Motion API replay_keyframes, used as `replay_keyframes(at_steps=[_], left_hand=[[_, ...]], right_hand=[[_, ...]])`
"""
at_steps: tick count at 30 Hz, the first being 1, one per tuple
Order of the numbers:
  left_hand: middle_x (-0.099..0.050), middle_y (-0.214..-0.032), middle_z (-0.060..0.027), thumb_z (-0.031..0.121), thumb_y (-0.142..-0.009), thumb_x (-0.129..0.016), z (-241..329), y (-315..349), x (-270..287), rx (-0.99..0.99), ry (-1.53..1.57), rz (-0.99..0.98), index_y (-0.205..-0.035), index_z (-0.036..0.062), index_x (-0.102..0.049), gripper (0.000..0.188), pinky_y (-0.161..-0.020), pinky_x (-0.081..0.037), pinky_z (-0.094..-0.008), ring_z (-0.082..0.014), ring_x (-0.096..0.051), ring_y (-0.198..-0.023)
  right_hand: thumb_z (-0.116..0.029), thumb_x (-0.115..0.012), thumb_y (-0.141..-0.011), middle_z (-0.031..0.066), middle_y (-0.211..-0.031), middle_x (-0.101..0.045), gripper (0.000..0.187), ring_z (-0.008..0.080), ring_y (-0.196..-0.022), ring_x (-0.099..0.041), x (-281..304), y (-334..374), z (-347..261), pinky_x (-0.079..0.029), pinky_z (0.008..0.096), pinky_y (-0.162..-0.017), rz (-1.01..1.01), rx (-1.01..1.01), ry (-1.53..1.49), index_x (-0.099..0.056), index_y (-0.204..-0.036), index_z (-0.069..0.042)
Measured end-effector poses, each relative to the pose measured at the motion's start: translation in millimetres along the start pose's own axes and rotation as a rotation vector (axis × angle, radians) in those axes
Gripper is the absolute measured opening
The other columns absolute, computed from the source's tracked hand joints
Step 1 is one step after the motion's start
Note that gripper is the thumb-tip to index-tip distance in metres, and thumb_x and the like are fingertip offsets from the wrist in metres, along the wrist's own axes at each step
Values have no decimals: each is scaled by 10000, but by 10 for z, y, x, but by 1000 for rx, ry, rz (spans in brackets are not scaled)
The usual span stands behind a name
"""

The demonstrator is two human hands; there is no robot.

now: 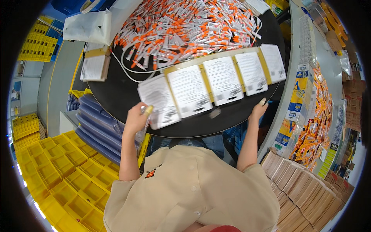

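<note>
On the round black table [112, 100], several white printed cards [223, 80] lie in a slanting row on a yellow-tan holder [206, 83]. My left hand [136, 119] is closed on a clear plastic piece [143, 132], beside the leftmost card [160, 101]; a pale yellow cover sits on one fingertip. That card looks blurred and tilted. Near the table's front right edge, my right hand [258, 111] appears empty, a finger with a pale cover stretched out; its other fingers are partly hidden. Behind the cards spreads a heap of small white tubes with orange caps [189, 29].
A white cable [127, 71] curves left of the cards. Stacked cards [94, 67] stand at the table's left. Yellow trays [69, 174] and blue-grey plastic sheets [98, 123] lie at my left. At right are orange packages [311, 139] and stacked brown cardboard [301, 193].
</note>
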State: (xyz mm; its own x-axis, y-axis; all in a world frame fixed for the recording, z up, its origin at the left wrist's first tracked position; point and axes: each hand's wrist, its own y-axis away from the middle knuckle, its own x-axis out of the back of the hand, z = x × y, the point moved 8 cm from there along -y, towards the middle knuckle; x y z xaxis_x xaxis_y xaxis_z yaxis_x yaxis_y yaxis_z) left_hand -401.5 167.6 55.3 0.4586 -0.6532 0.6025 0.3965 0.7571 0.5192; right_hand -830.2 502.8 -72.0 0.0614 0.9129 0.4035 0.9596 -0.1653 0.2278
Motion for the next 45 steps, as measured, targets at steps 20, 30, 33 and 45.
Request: replay_keyframes(at_steps=[20, 30, 33, 45], left_hand=[[-680, -893, -58, 178, -952, -533, -239, -363, 1516, -435, 277, 482, -1038, 20, -588, 187, -735, -456, -239, -118, -610, -836], [-614, -1076, -141, 198, -806, -731, 1251, 314, 545, -581, 712, -149, -1121, 46, -426, 464, -773, -544, -323, -218, -662, -912], [-608, -1095, -81, 98, -783, -676, 1883, 630, 18, -859, 403, -286, -1162, 65, -436, 450, -835, -495, -319, -184, -617, -973], [-642, -945, -222, 107, -772, -703, 2425, -325, -1771, -729, 42, -310, -1161, 40, -487, 449, -766, -486, -452, -410, -611, -909]], right_hand=[[-122, -619, -840, 148, -1383, -464, 397, 347, -1307, -400, -536, 2144, -1364, -282, 525, -1086, -690, 884, 140, -606, -1237, -123], [-65, -684, -752, 124, -1243, -563, 220, 301, -1178, -505, -1186, 3540, -1640, -464, 397, -933, -965, 1540, 131, -704, -966, -111], [-164, -660, -855, 71, -1083, -608, 220, 181, -1060, -573, -1516, 3332, -1446, -504, 322, -796, -1464, -165, -860, -590, -1042, -71], [-252, -543, -949, 148, -1014, -631, 357, 235, -847, -660, 566, -1128, -1776, -562, 345, -700, 281, 610, -776, -538, -1148, 44]])
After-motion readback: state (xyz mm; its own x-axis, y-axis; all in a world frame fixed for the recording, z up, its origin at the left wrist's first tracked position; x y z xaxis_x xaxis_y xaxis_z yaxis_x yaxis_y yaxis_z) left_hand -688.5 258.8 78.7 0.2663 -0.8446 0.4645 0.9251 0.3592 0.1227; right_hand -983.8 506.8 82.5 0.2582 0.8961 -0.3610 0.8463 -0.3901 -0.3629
